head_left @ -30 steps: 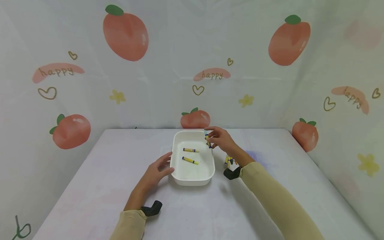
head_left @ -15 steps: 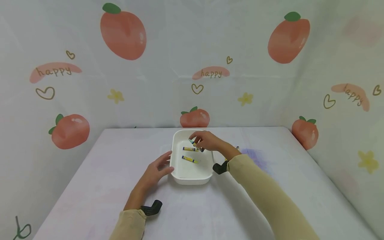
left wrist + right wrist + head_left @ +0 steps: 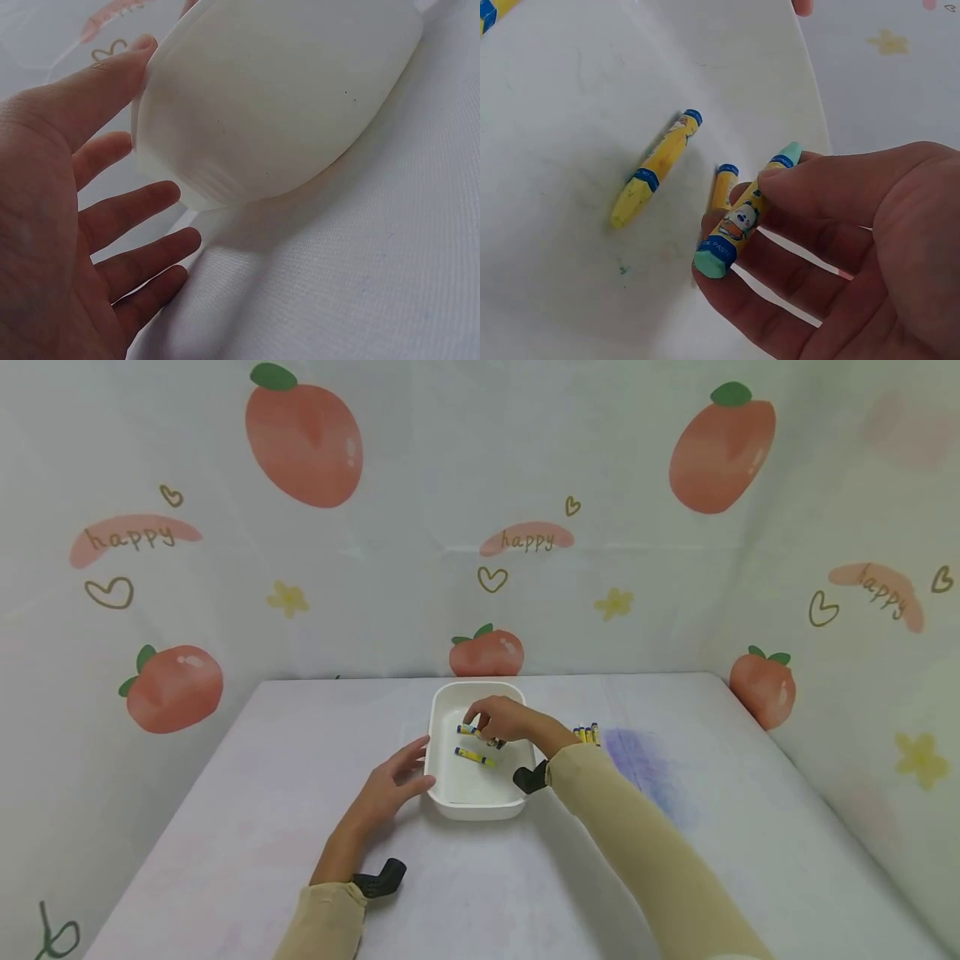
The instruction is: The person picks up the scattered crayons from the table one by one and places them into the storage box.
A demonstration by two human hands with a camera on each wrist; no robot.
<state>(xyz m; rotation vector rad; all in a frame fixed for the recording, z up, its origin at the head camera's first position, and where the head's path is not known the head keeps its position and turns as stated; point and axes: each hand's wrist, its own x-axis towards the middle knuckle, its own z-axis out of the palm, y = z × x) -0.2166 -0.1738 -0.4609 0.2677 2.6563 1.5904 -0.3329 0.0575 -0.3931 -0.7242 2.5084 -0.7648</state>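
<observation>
A white tray point(image 3: 482, 812) stands mid-table. Over its inside, my right hand point(image 3: 501, 718) pinches a mint-green oil pastel point(image 3: 736, 221) in a yellow wrapper between thumb and fingers. Close behind the fingers shows another wrapped oil pastel point(image 3: 725, 187), partly hidden. A yellow oil pastel point(image 3: 473, 757) lies on the tray floor, its tip pointing right in the head view. My left hand point(image 3: 391, 783) rests at the tray's left side, with fingers extended and the thumb at the rim, as the left wrist view also shows.
Several oil pastels point(image 3: 587, 734) lie together on the table right of the tray, partly behind the right forearm. A purple smudge point(image 3: 639, 764) marks the cloth beside them. A fruit-patterned curtain point(image 3: 405, 552) rises behind and at both sides.
My right hand has travelled left from the tray's right rim with the mint-green oil pastel and lowered into the tray. The pastels on the table have come into clearer view. My left hand stays put.
</observation>
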